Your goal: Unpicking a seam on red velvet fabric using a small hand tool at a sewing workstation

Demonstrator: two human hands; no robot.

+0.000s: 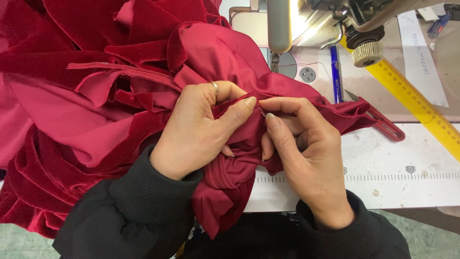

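both hands pinched on a fold of dark red fabric (120,96), left hand (196,129) gripping a bunched seam, right hand (306,153) thumb and forefinger nipping the edge beside it, sewing machine (311,19) just beyond them, yellow ruler (421,105) off right on the table (393,172)

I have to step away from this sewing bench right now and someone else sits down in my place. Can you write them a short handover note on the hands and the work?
Left hand: pinches a fold of the dark red fabric, thumb on top, ring on one finger.
Right hand: thumb and forefinger pinch the same fold, with a thin metal point, perhaps a pin or needle, at the fingertips.
Fabric: heaped at left, one end draped off the table's front edge.
Sewing machine: behind the hands, with nothing under the needle.
Yellow ruler and blue pen: lying at right.
Done or left: cannot tell; the fold is held, not at the machine.
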